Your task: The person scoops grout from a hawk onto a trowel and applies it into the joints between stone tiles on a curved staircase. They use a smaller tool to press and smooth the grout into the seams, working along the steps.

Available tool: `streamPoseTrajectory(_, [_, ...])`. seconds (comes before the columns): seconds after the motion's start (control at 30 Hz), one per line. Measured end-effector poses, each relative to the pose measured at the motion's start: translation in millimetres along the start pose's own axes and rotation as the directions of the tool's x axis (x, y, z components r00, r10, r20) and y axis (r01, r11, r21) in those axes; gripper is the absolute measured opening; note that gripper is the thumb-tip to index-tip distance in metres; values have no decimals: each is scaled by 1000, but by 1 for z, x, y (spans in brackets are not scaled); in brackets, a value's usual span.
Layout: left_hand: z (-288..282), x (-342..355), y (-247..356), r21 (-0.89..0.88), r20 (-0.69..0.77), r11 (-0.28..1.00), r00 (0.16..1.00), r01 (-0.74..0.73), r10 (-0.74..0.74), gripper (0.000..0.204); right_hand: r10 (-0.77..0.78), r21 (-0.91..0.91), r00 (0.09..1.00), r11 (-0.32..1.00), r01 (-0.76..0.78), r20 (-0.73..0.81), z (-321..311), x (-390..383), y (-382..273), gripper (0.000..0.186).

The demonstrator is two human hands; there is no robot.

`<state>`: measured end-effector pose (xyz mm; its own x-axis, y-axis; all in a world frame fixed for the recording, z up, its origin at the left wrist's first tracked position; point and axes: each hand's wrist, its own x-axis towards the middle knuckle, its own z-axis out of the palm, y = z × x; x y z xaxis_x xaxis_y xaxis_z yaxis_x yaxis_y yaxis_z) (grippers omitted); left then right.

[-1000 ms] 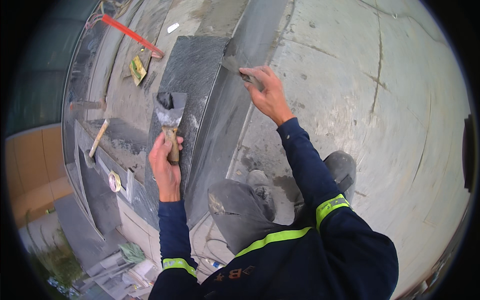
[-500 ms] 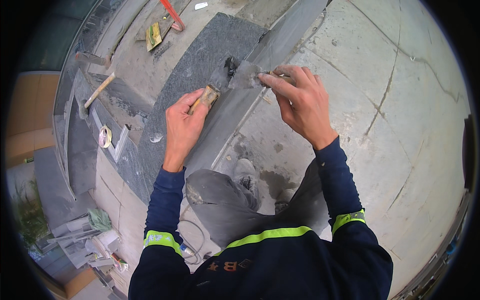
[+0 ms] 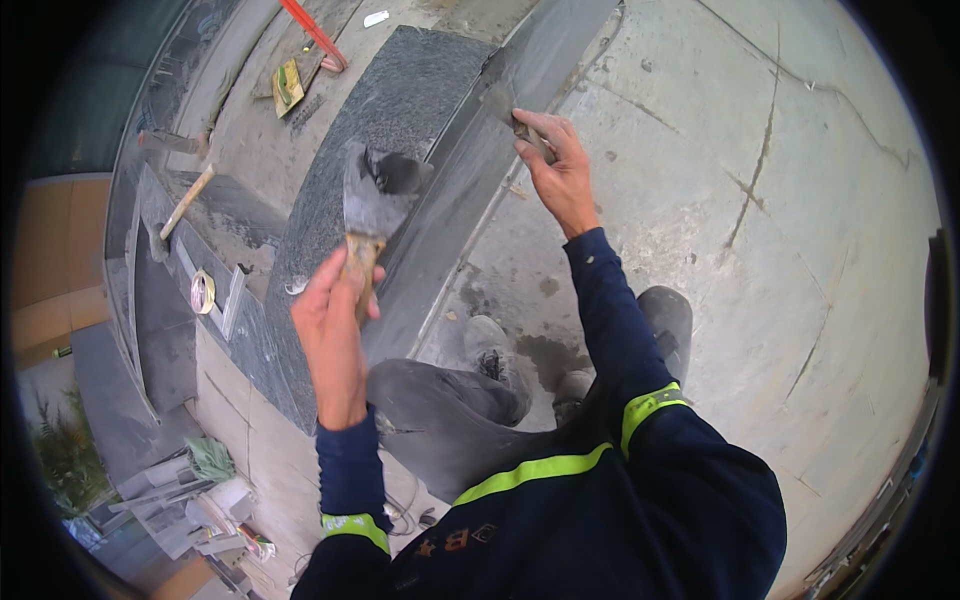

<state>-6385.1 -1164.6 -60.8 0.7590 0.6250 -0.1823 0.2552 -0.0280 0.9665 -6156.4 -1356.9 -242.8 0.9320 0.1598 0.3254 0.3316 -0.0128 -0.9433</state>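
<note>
My left hand is closed round the wooden handle of a wide putty knife, its blade pointing away from me. A lump of black paste sits on that blade, above the dark grey stone slab. Farther out and to the right, my right hand grips a second putty knife by its handle. This one's grey blade lies at the smooth side face of the slab, near its top edge; whether it touches is hard to tell.
Left of the slab lie a hammer, a tape roll and a metal angle strip. A yellow float and a red strap are at the far left. Offcuts are piled lower left. Concrete floor extends right.
The two putty knives, together before, have moved apart. My left hand has drawn back toward me with the black paste on its blade; my right hand has moved away and left, to the side face.
</note>
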Motion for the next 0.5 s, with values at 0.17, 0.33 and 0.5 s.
streamPoseTrajectory(0.17, [13, -23, -15, -203, 58, 975, 995, 94, -84, 49, -5, 183, 991, 983, 29, -131, 41, 7, 38, 44])
streamPoseTrajectory(0.33, [14, -20, -23, -190, 81, 976, 992, 110, -96, 50, 66, 191, 972, 981, -22, -227, 63, 9, 38, 44])
streamPoseTrajectory(0.5, [10, -16, -25, -189, 111, 975, 989, 114, -94, 50, 109, 208, 963, 976, -57, -247, 79, 9, 39, 45])
